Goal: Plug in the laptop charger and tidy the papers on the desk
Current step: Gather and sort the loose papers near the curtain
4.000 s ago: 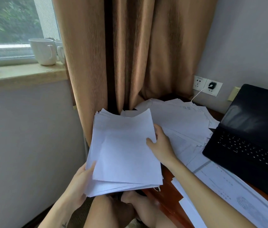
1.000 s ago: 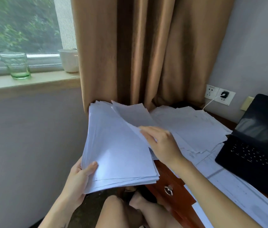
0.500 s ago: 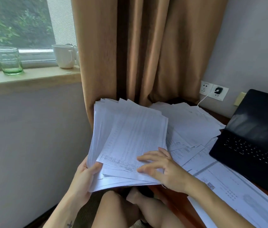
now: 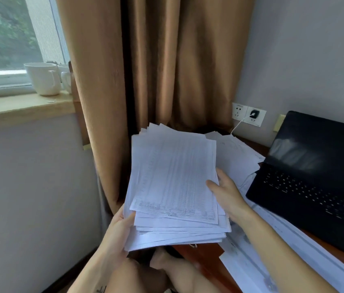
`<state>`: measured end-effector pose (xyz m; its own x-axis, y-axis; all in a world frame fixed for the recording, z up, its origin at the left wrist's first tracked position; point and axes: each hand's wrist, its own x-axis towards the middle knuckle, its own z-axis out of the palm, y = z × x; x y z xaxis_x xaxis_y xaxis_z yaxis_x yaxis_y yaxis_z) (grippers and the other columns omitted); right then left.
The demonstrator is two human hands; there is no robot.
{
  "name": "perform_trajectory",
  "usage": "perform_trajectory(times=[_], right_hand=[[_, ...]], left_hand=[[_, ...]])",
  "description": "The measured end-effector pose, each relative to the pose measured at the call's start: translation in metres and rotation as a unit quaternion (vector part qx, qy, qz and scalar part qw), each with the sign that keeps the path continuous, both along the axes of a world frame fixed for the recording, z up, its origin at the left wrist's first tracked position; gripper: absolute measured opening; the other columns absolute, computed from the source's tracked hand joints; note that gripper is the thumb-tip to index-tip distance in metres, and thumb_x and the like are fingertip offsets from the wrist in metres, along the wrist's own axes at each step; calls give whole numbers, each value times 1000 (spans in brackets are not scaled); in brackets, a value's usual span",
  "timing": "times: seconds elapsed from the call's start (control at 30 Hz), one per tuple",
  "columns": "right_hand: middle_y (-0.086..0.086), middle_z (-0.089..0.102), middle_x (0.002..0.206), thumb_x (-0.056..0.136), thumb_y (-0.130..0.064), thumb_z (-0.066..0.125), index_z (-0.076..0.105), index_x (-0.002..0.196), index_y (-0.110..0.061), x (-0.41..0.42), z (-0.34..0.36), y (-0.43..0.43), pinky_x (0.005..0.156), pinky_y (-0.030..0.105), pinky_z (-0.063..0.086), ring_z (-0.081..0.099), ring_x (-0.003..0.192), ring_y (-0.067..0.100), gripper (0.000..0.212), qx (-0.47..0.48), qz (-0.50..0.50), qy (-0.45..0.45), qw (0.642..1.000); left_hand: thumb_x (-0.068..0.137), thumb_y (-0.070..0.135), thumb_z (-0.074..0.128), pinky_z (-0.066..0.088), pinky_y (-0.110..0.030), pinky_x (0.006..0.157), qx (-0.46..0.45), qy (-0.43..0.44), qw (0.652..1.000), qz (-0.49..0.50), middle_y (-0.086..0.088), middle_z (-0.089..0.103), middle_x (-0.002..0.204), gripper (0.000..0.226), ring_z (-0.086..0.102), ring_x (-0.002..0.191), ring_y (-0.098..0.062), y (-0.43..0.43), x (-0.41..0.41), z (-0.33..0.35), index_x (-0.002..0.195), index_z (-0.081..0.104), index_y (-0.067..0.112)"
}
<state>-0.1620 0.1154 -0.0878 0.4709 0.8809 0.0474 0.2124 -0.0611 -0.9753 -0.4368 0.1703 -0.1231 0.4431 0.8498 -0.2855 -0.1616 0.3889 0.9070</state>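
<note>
I hold a thick stack of printed papers point(image 4: 173, 182) in front of me, off the desk's left end. My left hand point(image 4: 118, 229) grips its lower left corner, thumb on top. My right hand point(image 4: 226, 193) holds the stack's right edge, thumb over the top sheet. More loose sheets point(image 4: 236, 157) lie on the wooden desk point(image 4: 205, 259) behind the stack, and further papers point(image 4: 272, 263) lie along the near right. A black charger plug point(image 4: 254, 114) sits in the wall socket with a white cable running down. The open black laptop point(image 4: 315, 176) stands at the right.
A brown curtain point(image 4: 167, 66) hangs behind the desk's left end. Two white mugs point(image 4: 44, 78) stand on the windowsill point(image 4: 18, 106) at the left. My bare knees point(image 4: 145, 273) are below the stack, beside the desk's front edge.
My right hand slid from the stack's lower edge up to its right side. The printed top sheets now lie straighter on the stack, and the view has shifted right.
</note>
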Motion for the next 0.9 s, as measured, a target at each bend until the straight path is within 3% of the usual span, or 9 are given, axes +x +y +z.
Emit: perform_trajectory(times=[0.1,0.27,0.33,0.4,0.5,0.53,0.67,0.8,0.9], right_hand=[[-19,68,124,106,-4,41,55,136,-36,14,-7,-1,102,23,50,62,117,2,47,-35,30,-44,998],[-27,52,144,104,-3,32,43,150,-40,20,-26,0,114,19,35,50,129,-7,60,-79,77,-127,986],[-32,47,145,104,-6,32,38,152,-41,18,-27,5,109,12,35,49,125,-11,60,-84,88,-137,983],[-25,35,155,106,-15,32,23,159,-37,14,-27,12,118,20,26,34,140,-4,58,-92,94,-174,976],[-11,22,161,108,-27,27,0,162,-30,11,-28,22,123,36,14,14,147,16,61,-146,99,-273,946],[-9,27,156,108,-29,26,0,162,-28,13,-30,25,120,37,14,17,142,17,61,-154,105,-281,941],[-13,54,117,107,-26,30,41,148,-29,25,-39,32,113,39,30,37,121,19,42,-119,92,-264,953],[-7,53,134,102,-23,53,44,150,-24,36,-50,40,113,37,31,35,126,14,48,-67,92,-372,921],[-9,44,150,96,-37,60,40,152,-25,32,-49,47,109,25,21,28,136,12,61,-81,130,-439,885]], left_hand=[[109,28,49,57,-45,80,-42,11,999,5,-10,78,116,26,77,98,-32,0,12,-6,129,66,24],[97,73,36,56,-48,84,-148,1,989,-10,-13,77,118,66,76,102,-35,4,12,-10,130,67,24],[99,67,44,61,-49,75,-150,3,988,-41,-16,76,118,60,76,101,-38,4,11,-6,126,70,21],[101,44,56,64,-51,72,-139,12,988,-72,-18,77,116,38,76,100,-41,1,12,-2,125,69,17],[99,9,63,58,-55,95,-72,60,993,-77,-16,77,115,34,75,103,-38,-1,13,-5,132,61,10],[98,5,63,59,-52,92,-56,72,993,-70,-15,77,114,35,76,102,-37,-1,13,-8,133,61,9],[99,1,60,62,-42,68,-21,67,998,4,-15,78,111,30,77,96,-37,-1,0,-11,126,65,12],[99,5,61,57,-49,84,12,60,995,73,-11,78,116,34,77,99,-35,6,-21,-18,131,62,18],[102,9,60,62,-49,72,17,65,992,103,-8,79,110,29,78,92,-33,12,-28,-18,127,62,23]])
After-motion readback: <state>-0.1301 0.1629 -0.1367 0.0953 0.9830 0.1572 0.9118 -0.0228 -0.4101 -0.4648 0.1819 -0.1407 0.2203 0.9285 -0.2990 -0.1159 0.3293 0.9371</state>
